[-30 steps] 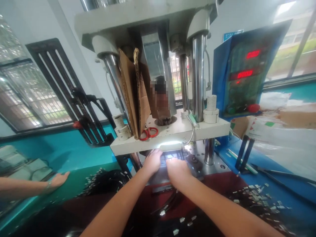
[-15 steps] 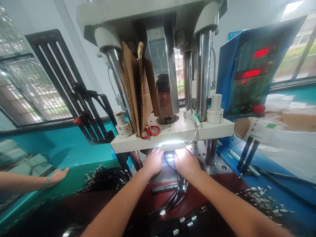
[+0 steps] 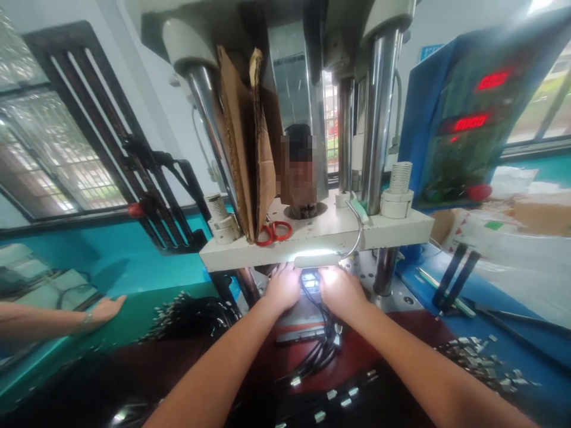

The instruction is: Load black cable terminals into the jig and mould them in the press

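Observation:
Both my hands reach under the white plate [image 3: 370, 235] of a press, into the glow of a small lamp [image 3: 317, 260]. My left hand [image 3: 284, 290] is closed at the left side of a brightly lit metal block [image 3: 311, 280], its fingertips partly hidden. On the block's right side my right hand [image 3: 342, 292] is curled, fingers mostly out of sight. What either hand grips is not clear. Black cables [image 3: 322, 315] run from the block between my hands down to a bundle with shiny metal connectors [image 3: 338, 336]. A dark metal bar [image 3: 300, 335] lies just in front.
Heaps of black cables [image 3: 196, 318] lie left, and metal-ended ones [image 3: 486, 362] right. Red-handled scissors [image 3: 281, 230] and cardboard [image 3: 243, 154] rest on the plate. A blue control box [image 3: 428, 119] stands right. Another person's hand [image 3: 107, 310] is on the green table at left. Pliers [image 3: 513, 318] lie right.
The view has shifted slightly, so the press sits a little differently in it. Both my hands stay at the lit block in nearly the same pose.

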The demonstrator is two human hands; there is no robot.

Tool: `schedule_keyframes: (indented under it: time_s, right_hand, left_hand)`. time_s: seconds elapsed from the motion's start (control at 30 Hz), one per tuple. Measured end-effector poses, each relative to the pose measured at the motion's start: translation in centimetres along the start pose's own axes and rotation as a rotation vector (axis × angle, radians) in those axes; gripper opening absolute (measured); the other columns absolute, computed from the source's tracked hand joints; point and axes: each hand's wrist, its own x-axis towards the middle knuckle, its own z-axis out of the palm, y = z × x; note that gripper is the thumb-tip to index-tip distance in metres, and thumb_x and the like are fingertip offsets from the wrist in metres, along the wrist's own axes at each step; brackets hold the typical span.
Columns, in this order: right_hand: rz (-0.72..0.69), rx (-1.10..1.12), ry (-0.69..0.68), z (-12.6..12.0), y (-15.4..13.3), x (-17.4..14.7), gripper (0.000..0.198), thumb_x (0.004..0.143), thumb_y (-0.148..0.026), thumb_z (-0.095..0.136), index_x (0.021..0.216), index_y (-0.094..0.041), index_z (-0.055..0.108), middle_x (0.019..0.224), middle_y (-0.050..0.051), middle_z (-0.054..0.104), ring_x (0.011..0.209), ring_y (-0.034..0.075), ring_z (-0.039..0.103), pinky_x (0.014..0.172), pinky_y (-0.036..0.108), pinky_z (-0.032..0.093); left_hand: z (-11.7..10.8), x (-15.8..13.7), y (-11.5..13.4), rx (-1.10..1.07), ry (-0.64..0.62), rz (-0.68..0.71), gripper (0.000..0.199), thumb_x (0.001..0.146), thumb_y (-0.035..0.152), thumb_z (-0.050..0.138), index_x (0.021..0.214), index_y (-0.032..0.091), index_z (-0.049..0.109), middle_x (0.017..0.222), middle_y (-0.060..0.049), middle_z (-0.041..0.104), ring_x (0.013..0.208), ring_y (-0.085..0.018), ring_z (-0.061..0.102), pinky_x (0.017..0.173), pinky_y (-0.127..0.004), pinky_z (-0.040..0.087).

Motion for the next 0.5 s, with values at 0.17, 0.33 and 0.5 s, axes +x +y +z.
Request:
schedule_keyframes:
  time_s: [0.17,0.33,0.5]
  right_hand:
    - [0.003,-0.030,-0.040,0.2,-0.1,0.1,0.022,0.082,-0.015,0.044,0.088,-0.017,0.066,0.090,0.009,0.067,0.079,0.024,0.064,0.065,0.031,0.045]
    - [0.019,-0.050,-0.059,0.4,0.0,0.2,0.023,0.081,-0.014,0.044,0.089,-0.017,0.065,0.094,0.010,0.067,0.081,0.025,0.064,0.067,0.033,0.046]
    - [0.033,-0.045,-0.074,0.6,0.4,0.4,0.024,0.079,-0.012,0.045,0.091,-0.015,0.066,0.093,0.012,0.067,0.081,0.026,0.065,0.067,0.034,0.047]
  left_hand:
    - [-0.7,0.1,0.2,-0.005,-0.004,0.029,0.043,0.085,0.016,0.039,0.122,0.029,0.055,0.130,-0.006,0.053,0.118,-0.027,0.044,0.102,-0.043,0.030]
    - [-0.1,0.6,0.7,-0.030,-0.011,0.039,0.037,0.089,0.022,0.038,0.118,0.029,0.059,0.130,-0.007,0.053,0.120,-0.029,0.041,0.103,-0.048,0.026]
    - [-0.1,1.1,0.7,-0.049,-0.012,0.018,0.036,0.089,0.021,0.036,0.113,0.025,0.062,0.124,-0.010,0.057,0.114,-0.028,0.047,0.101,-0.047,0.030]
